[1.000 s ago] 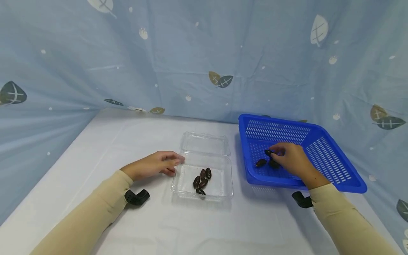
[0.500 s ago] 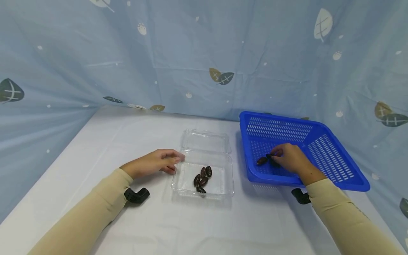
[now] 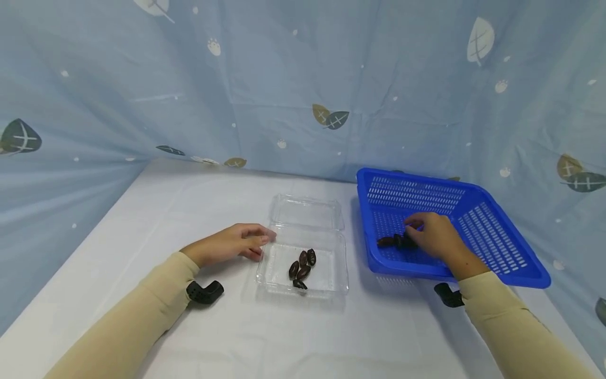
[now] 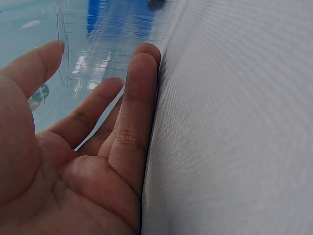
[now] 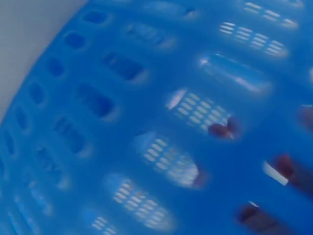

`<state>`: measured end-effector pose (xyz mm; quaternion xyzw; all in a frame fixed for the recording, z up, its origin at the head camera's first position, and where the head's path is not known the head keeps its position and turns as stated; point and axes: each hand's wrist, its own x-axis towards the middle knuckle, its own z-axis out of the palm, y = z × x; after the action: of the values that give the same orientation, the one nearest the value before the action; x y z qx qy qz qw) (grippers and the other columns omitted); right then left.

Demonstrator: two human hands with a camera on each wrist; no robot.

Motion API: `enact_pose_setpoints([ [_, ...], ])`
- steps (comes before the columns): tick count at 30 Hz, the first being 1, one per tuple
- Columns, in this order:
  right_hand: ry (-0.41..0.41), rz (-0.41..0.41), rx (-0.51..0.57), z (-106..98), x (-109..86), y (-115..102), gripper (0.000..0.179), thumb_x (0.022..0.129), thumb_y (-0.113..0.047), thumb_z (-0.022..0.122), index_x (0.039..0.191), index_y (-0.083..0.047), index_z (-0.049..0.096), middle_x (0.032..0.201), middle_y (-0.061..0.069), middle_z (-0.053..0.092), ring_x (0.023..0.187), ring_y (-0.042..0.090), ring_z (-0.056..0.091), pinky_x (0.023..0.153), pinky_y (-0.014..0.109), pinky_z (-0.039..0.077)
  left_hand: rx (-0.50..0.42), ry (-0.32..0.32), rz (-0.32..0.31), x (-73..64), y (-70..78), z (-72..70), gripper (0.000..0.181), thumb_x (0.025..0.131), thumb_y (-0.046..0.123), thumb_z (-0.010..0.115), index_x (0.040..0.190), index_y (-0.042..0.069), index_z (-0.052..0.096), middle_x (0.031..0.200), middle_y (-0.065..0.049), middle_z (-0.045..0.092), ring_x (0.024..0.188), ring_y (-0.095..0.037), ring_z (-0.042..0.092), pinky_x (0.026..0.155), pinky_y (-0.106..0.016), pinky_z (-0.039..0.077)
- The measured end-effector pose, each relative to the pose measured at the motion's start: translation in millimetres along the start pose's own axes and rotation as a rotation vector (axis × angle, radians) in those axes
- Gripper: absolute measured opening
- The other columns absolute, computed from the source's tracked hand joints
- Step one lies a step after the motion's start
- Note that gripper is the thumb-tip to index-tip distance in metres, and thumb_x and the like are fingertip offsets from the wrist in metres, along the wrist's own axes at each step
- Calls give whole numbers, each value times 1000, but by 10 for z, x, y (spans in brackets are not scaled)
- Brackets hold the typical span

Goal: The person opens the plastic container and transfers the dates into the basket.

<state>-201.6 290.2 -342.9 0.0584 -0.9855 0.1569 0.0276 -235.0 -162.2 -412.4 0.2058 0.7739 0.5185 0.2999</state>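
Observation:
A clear plastic clamshell box lies with its lid folded back, holding several glossy dark brown ovals that look like dates. My left hand rests on the table at its left side, fingers relaxed and fingertips at the rim; the left wrist view shows nothing in the palm. My right hand reaches down inside the blue basket, thumb and forefinger bent over a short row of similar dark ovals. Whether the fingertips pinch one is hidden; the right wrist view is blurred and shows mostly basket slots.
A white cloth covers the table. Behind it hangs a blue curtain with a leaf print. The basket's slotted walls and raised rim surround my right hand. A black wrist mount sits under each forearm.
The oval that my right fingertips held up a second ago is now down among the others in the basket. My right hand has shifted slightly right. The left hand stays put.

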Motion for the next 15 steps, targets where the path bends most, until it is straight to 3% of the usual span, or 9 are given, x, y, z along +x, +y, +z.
enact_pose_setpoints([
  [4, 151, -99, 41, -43, -84, -142, 19, 95, -8, 64, 109, 3, 73, 100, 22, 73, 77, 27, 65, 55, 28, 50, 4, 4, 6, 5, -2, 4, 48, 103, 41, 54, 141, 12, 53, 145, -14, 52, 106, -20, 68, 105, -41, 50],
  [7, 240, -198, 67, -22, -149, -301, 16, 93, -5, 67, 107, 0, 74, 99, 17, 73, 80, 25, 65, 58, 29, 53, -7, 3, 11, 19, -9, -2, 47, 103, 39, 54, 141, 10, 54, 144, -15, 53, 105, -19, 68, 101, -37, 53],
  [11, 308, -326, 118, 60, -258, -568, 18, 90, -3, 71, 107, -5, 76, 102, 10, 73, 86, 21, 64, 66, 35, 57, -21, -4, 8, 23, -18, 3, 47, 103, 38, 55, 141, 9, 53, 143, -16, 53, 104, -19, 68, 98, -34, 55],
  [15, 311, -400, 204, 150, -324, -870, 21, 88, -2, 74, 108, -9, 77, 103, 6, 72, 85, 17, 62, 64, 32, 56, -17, 4, 3, 23, -33, 2, 48, 103, 40, 55, 141, 12, 54, 143, -15, 54, 105, -20, 68, 99, -36, 54],
])
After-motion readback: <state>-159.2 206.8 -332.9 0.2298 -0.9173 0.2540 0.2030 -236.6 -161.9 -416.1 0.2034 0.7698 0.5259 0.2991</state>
